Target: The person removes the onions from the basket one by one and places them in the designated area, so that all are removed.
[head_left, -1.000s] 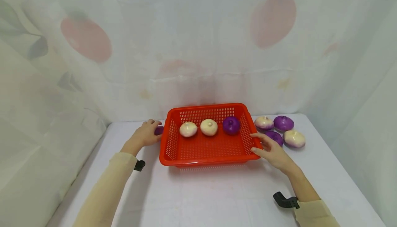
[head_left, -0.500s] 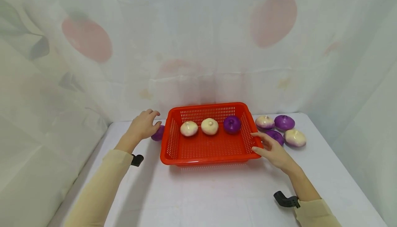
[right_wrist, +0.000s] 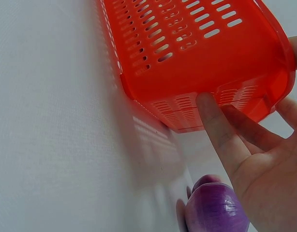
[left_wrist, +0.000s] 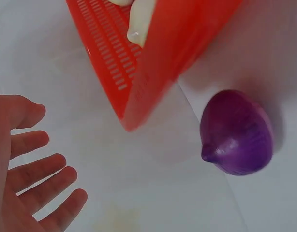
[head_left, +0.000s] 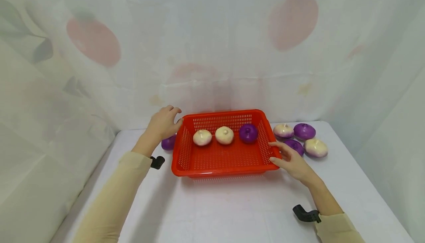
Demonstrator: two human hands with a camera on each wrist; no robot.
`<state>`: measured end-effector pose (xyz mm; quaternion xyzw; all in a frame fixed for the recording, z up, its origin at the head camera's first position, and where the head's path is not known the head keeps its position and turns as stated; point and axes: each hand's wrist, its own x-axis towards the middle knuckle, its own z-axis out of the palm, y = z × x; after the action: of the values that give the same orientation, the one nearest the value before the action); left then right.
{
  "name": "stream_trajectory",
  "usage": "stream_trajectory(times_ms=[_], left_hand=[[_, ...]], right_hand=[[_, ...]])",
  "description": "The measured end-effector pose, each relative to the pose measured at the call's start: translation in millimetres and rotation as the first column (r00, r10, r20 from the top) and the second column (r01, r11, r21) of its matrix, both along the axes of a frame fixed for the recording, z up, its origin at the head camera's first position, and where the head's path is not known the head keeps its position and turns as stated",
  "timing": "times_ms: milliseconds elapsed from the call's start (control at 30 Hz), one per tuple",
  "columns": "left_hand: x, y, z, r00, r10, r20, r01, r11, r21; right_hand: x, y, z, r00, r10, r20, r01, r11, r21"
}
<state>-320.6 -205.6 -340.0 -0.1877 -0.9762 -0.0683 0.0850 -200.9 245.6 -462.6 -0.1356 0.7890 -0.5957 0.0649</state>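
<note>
Fingers of the right hand [head_left: 292,160] are pressing flat against the red slotted plastic basket [head_left: 222,160], steadying it on the white worktop [head_left: 232,206]; the left hand [head_left: 164,123] is hovering relaxed and empty above the purple onion [left_wrist: 237,131] lying beside the basket's left wall.

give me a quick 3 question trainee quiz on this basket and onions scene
1. True or false: the left hand holds the purple onion lying left of the red basket.
2. How many onions lie inside the basket?
A. two
B. three
C. five
3. Fill in: the right hand touches the basket's ____ side with straight fingers.

Key:
1. False. The left wrist view shows the hand open and apart from that onion.
2. B: two white onions and one purple.
3. Right, at the near corner.
</note>
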Motion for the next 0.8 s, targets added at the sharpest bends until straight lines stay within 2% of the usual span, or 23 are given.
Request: stream_trajectory(times_ms=[167,333,800], left_hand=[[-2.9,19.7,2.8,0.999,-0.036,-0.003,0.036,0.999,-0.031],[-7.4,37.2,-0.2,0.998,-0.067,0.012,0.068,0.995,-0.07],[-15.3,74.3,-27.5,0.99,-0.115,0.083,0.13,0.968,-0.214]], right_hand=[[-1.1,1.4,0.1,1.0,-0.002,-0.002,0.001,1.0,-0.005],[-1.1,1.2,-0.3,1.0,0.003,-0.003,-0.003,1.0,-0.006],[0.0,-0.4,-1.6,1.0,-0.001,-0.012,0.001,1.0,0.001]])
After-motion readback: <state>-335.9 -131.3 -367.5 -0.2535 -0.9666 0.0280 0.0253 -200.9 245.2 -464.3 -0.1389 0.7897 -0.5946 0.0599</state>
